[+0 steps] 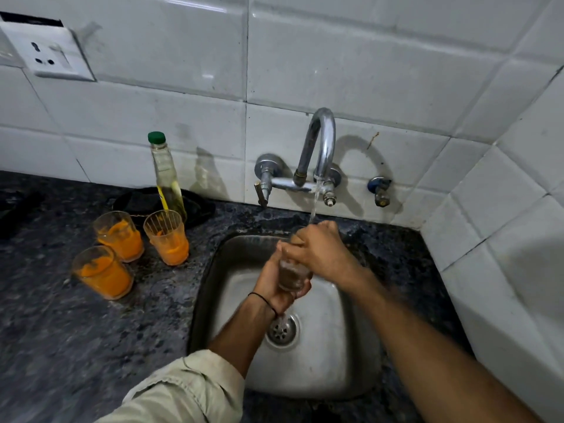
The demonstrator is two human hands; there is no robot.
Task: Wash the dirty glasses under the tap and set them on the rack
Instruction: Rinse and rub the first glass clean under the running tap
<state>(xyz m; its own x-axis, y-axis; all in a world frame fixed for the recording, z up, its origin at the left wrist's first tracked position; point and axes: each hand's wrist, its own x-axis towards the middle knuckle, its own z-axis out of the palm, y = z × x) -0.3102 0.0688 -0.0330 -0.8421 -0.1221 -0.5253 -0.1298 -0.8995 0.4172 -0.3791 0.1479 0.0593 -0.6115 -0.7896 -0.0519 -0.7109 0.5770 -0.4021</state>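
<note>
A clear glass (292, 274) is held over the steel sink (345, 370) under the running tap (319, 148). My left hand (276, 286) grips the glass around its lower part from the left. My right hand (317, 250) is curled over the glass's top, where the water stream lands; its fingertips are hidden. Three glasses smeared with orange residue stand on the counter to the left: one (119, 235), a second (167, 237) and a third nearest me (102, 271). No rack shows in the view.
A bottle with a green cap (166, 175) stands behind the dirty glasses, next to a black cloth (195, 206). The dark speckled counter (76, 346) surrounds the sink. White tiled walls close the back and right. A wall socket (50, 54) sits upper left.
</note>
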